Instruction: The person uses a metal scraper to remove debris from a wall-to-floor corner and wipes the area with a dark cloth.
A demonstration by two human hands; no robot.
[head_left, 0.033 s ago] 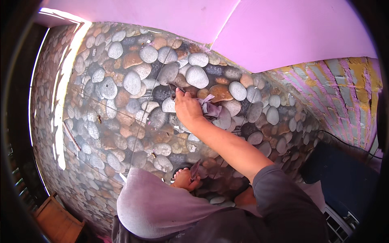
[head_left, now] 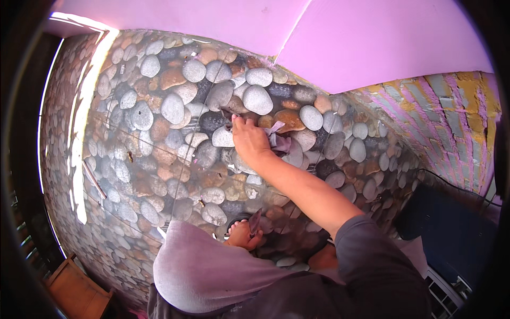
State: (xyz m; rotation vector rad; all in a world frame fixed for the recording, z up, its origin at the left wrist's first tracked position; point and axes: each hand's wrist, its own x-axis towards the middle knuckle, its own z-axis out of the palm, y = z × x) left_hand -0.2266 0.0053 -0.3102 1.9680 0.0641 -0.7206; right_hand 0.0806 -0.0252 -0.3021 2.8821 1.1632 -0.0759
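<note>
My right hand (head_left: 249, 137) reaches forward and presses a crumpled greyish-purple cloth (head_left: 278, 140) against the pebble-patterned floor. Its fingers are closed on the cloth, which pokes out past the fingertips and beside the wrist. Low in the middle, partly behind my knee, my left hand (head_left: 245, 237) seems closed on a pointed piece of dark purple cloth (head_left: 255, 221). Its arm is hidden, and the dark tip of a sandal (head_left: 240, 217) shows just beyond it.
Around my hands spreads the pebble-patterned floor (head_left: 141, 116), with small bits of debris. A thin stick (head_left: 94, 179) lies at the left near a bright light strip. Ahead rises a pink wall (head_left: 372, 42); unpainted blocks (head_left: 446, 127) and a dark blue box-like thing (head_left: 451, 228) are at right.
My right hand has shifted very slightly right with the cloth. The left hand looks unmoved.
</note>
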